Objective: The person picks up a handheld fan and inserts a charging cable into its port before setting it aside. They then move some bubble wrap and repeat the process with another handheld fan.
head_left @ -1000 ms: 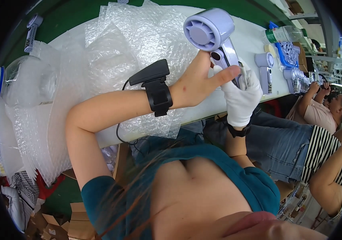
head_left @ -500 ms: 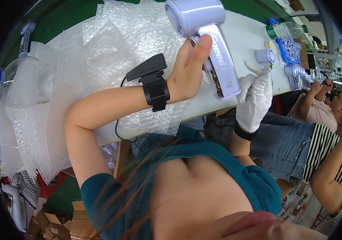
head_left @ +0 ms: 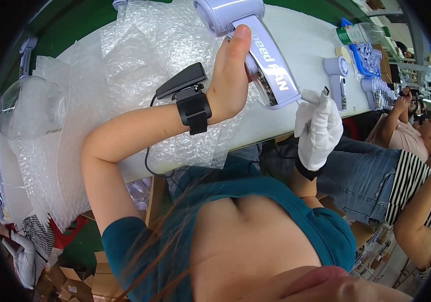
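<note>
Over white worktable [head_left: 306,45]: lilac handheld fan [head_left: 259,38], tilted, handle [head_left: 276,70] gripped in bare left hand [head_left: 229,83]; near handle's end, white-gloved right hand [head_left: 319,128], pinching slim dark-tipped item [head_left: 326,91], kind unclear.

Factory-type workshop; bubble wrap [head_left: 135,60] left of the gripping left hand [head_left: 229,83]; to its right, grouped matching fans [head_left: 378,93], white bench [head_left: 303,48]; co-workers [head_left: 396,133] beyond.

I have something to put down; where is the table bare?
The widest bare patch of the white table lies between the held fan and the single fan to its right. A smaller strip borders the bubble wrap and gloved right hand, along the near edge. Crowded: the left, under bubble wrap; the far right, with a fan row and bottle.
</note>
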Tool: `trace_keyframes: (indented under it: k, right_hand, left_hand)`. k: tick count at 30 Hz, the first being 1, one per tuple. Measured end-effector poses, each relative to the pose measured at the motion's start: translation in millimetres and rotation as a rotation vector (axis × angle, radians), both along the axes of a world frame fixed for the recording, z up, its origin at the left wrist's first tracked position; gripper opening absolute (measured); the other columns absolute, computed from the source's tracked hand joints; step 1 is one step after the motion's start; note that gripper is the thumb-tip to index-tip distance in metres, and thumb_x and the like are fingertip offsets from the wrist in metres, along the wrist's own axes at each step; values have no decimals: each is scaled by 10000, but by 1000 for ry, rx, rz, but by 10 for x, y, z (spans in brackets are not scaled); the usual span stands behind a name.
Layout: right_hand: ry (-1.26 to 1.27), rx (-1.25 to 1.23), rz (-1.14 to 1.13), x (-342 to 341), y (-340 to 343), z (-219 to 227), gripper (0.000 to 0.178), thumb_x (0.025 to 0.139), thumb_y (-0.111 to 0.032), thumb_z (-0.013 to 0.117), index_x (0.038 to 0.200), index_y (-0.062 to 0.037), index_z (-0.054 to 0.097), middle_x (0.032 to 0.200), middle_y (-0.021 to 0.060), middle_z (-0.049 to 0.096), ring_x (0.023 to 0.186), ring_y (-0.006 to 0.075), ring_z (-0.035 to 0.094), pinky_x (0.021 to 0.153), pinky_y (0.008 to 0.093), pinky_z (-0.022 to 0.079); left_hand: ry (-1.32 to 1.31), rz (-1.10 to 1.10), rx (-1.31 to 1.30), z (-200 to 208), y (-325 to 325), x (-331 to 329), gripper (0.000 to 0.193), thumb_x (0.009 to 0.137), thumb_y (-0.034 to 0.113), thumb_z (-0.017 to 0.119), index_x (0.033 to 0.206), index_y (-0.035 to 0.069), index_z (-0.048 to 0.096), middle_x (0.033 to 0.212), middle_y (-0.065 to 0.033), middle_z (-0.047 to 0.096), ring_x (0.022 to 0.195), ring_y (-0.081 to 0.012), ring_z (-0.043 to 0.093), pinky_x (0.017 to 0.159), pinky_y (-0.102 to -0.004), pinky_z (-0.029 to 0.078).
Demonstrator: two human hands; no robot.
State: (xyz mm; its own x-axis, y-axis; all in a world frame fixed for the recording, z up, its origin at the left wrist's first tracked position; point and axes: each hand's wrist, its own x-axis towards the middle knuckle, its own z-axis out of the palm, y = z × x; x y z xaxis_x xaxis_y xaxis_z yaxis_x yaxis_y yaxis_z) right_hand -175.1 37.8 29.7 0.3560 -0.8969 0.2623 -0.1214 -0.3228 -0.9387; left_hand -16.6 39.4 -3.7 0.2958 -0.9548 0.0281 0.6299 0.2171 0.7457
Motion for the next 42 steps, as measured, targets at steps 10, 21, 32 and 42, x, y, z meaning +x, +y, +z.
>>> trace_keyframes:
  k: [10, 21, 32, 42]
  right_hand:
    - [79, 183, 6, -7, 59, 17, 354, 944, -267, 427, 952, 61, 560, 459, -14, 425, 387, 35, 303, 427, 196, 224]
    - [341, -60, 3, 55, 70, 21, 223, 897, -169, 522, 808, 18, 605, 542, 10, 523, 458, 61, 412, 472, 207, 324]
    - [639, -540, -33, -45, -118, -128, 148, 842, -110, 601, 750, 5, 618, 558, 34, 515, 499, 68, 431, 471, 214, 357]
    - [548, -127, -13, -39, -163, -101, 155, 861, -122, 582, 778, 1, 627, 551, 1, 502, 484, 46, 440, 469, 196, 345]
  left_hand:
    - [1, 62, 14, 7, -53, 35, 511, 899, 531, 316, 915, 48, 480, 773, -46, 556, 643, -97, 554, 547, -222, 449]
    - [-20, 51, 18, -5, -74, 15, 505, 899, 520, 331, 931, 37, 474, 785, -57, 557, 646, -113, 576, 559, -241, 483]
    - [-212, 119, 105, -76, -162, -45, 445, 886, 489, 414, 993, 60, 453, 837, -36, 536, 724, -95, 565, 641, -234, 479]
    - [-158, 118, 58, -98, -203, -74, 351, 911, 390, 460, 934, 40, 429, 788, 9, 449, 705, -43, 429, 618, -211, 394]
